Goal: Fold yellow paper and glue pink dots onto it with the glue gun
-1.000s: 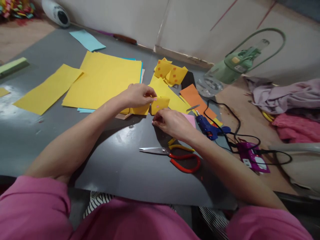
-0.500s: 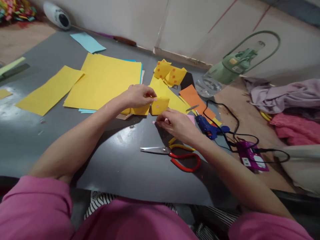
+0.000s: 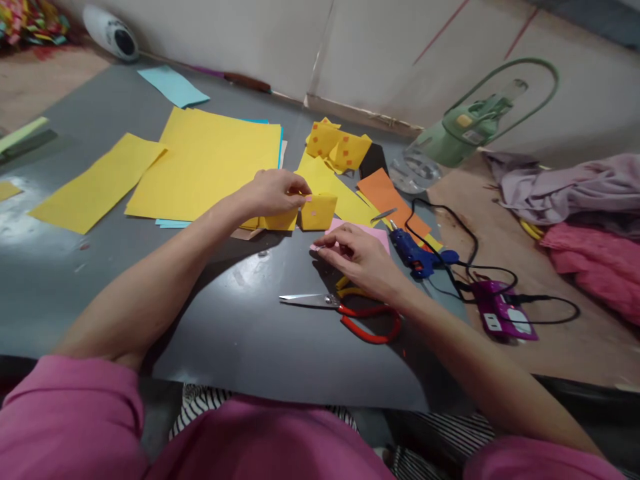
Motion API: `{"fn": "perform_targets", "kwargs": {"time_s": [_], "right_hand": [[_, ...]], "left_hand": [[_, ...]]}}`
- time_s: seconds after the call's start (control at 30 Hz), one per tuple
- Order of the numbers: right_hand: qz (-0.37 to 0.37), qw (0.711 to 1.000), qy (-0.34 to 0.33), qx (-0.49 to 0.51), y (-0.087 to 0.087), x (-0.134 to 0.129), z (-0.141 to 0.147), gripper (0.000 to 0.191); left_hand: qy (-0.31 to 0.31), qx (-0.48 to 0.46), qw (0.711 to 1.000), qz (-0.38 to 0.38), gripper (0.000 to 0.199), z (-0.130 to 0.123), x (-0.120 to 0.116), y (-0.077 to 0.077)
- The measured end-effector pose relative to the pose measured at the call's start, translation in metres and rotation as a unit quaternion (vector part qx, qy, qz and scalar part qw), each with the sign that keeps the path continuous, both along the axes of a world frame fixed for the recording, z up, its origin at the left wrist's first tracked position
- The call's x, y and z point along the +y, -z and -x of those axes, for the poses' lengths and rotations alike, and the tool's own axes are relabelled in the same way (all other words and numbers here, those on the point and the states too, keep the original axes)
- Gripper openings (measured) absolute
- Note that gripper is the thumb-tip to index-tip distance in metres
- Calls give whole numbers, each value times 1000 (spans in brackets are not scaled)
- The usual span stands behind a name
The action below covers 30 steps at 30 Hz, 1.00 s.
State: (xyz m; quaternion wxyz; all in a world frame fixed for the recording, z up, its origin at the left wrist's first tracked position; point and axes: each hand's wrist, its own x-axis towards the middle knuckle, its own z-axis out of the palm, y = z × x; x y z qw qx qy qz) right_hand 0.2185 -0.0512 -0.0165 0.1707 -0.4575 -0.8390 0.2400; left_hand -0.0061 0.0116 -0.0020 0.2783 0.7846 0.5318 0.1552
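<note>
My left hand [image 3: 281, 188] is closed with a pinch on the top left edge of a small folded yellow paper piece [image 3: 320, 212]. This piece stands upright and carries small pink paper squares on its front. Lower and to the right, the fingertips of my right hand [image 3: 353, 257] are closed at a small pink paper bit [image 3: 313, 247] just above the table. Behind that hand lies a larger pink paper sheet [image 3: 373, 233], partly covered by it. Scissors with red and yellow handles [image 3: 370, 327] lie right below my right hand, blades pointing left.
A stack of yellow sheets [image 3: 210, 160] lies left of centre. Folded yellow pieces with orange squares [image 3: 340, 147] stand at the back. On the right are tweezers [image 3: 384, 215], orange paper [image 3: 387, 197], a blue glue gun [image 3: 415, 253], a purple power strip [image 3: 500, 310] and a green-topped bottle [image 3: 460, 137].
My right hand has moved away from the yellow piece, down and slightly right, to the pink paper bit, uncovering more of the pink sheet. My left hand keeps its hold.
</note>
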Motion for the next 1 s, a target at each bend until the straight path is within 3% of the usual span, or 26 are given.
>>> {"fn": "perform_targets", "kwargs": {"time_s": [0.13,0.3,0.47,0.63,0.83,1.0], "right_hand": [[-9,1000,26,-9,1,5,4,12],[-17,993,56,-99,6,10,13,9],[-16,988,3,-155,-3,15,19,3],[-4,978,-44,-203,-9,20,21,9],[11,969,-60,-238,-7,21,22,4],[41,977,-26,-208,-4,16,19,10]], "left_hand": [[5,9,1000,-6,39,1,1,0],[3,23,1000,-9,40,0,1,0],[8,18,1000,-14,38,0,1,1],[6,10,1000,-6,38,0,0,1],[11,13,1000,-15,36,0,0,2],[10,20,1000,-6,38,-1,0,1]]}}
